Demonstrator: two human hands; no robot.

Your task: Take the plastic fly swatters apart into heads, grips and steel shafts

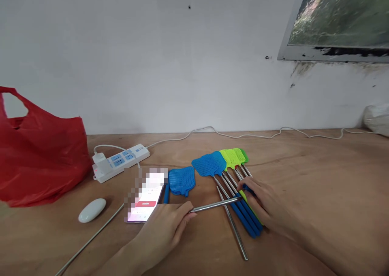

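My left hand [172, 223] is closed around one end of a thin metal rod [214, 205], which slants up to the right. The rod's far end meets the fingers of my right hand [259, 199]. That hand is closed on a blue handle [248, 190], mostly hidden by the fingers; whether rod and handle are joined I cannot tell. Underneath lie several fly swatters with blue heads [206, 164] and yellow-green heads [232, 158], fanned out side by side. A loose metal rod [235, 231] lies beside their handles. Left of them is a separate blue swatter head [181, 180].
A lit phone [148, 195] lies by my left hand, with another blue handle [166, 194] along its right side. Farther left are a white mouse-shaped object [92, 210], a power strip [121, 162] and a red plastic bag [42, 154]. A white cable [237, 136] runs along the wall.
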